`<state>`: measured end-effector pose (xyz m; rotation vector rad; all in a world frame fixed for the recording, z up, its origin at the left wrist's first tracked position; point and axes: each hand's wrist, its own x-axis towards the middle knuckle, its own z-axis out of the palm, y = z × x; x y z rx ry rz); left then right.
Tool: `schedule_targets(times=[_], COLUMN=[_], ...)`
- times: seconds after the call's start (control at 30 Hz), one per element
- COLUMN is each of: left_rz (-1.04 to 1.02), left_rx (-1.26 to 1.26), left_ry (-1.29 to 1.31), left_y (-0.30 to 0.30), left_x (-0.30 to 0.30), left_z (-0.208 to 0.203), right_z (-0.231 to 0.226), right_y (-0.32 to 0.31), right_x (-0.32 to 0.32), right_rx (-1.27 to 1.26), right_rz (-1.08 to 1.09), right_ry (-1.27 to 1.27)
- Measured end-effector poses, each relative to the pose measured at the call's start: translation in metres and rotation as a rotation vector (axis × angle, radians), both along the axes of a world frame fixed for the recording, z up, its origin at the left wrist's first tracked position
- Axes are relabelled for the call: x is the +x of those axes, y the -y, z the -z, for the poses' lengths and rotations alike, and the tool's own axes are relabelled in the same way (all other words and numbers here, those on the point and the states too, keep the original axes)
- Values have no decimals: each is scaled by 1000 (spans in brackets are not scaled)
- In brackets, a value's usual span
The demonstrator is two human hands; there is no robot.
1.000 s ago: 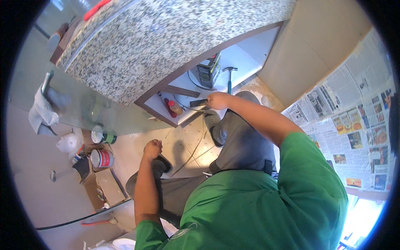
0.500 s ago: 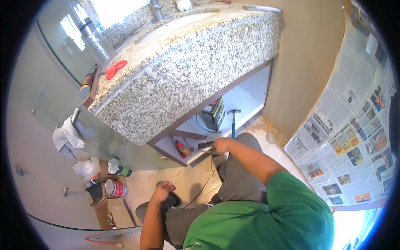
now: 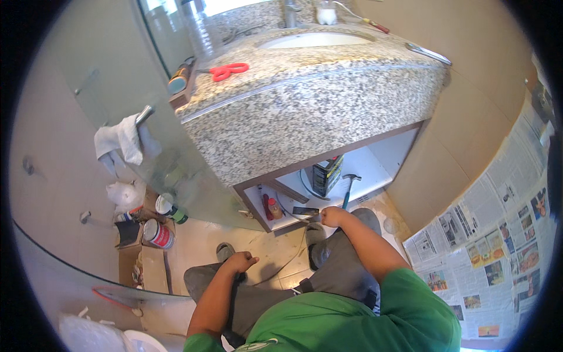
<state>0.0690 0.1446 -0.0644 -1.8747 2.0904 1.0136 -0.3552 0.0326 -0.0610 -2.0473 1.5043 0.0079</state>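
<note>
My right hand (image 3: 332, 216) is closed round a dark, flat, rectangular-bladed tool (image 3: 305, 210), held just in front of the open cabinet under the sink. The tool's exact kind is not clear, and its grip is hidden in my fist. Over my left knee, my left hand (image 3: 241, 262) is closed with the thumb along the fingers; whether anything is in it is hidden. A claw hammer (image 3: 348, 189) with a teal handle leans at the cabinet's (image 3: 375, 179) edge, beyond my right hand. Behind it stands a dark box-shaped container (image 3: 327, 176).
Red-capped bottles (image 3: 274, 207) stand in the cabinet's left part. Above, the granite counter (image 3: 316, 105) carries red-handled scissors (image 3: 229, 71) and a sink (image 3: 316, 39). A glass panel (image 3: 193, 158) rises at left, near paint cans (image 3: 158, 233). Newspaper (image 3: 492, 246) covers a surface at right.
My view has shifted, so the counter and cabinet sit farther right and show more of the sink. My left hand has turned, its fingers now more folded. The right hand keeps hold of the dark tool.
</note>
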Motion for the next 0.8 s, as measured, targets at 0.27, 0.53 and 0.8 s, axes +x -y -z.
schedule_targets(times=[0.27,0.53,0.8], left_rz=[8,17,-24], left_rx=[-11,-78,-73], left_ry=[-1,-60,-92], left_y=[7,8,23], left_x=[-4,-10,1], left_z=[-2,0,27], right_z=[2,-258,-521], right_y=[1,-45,37], right_x=[-8,76,204], right_rx=[27,460,-824], right_rz=[55,-370,-25], right_ry=[5,837,385])
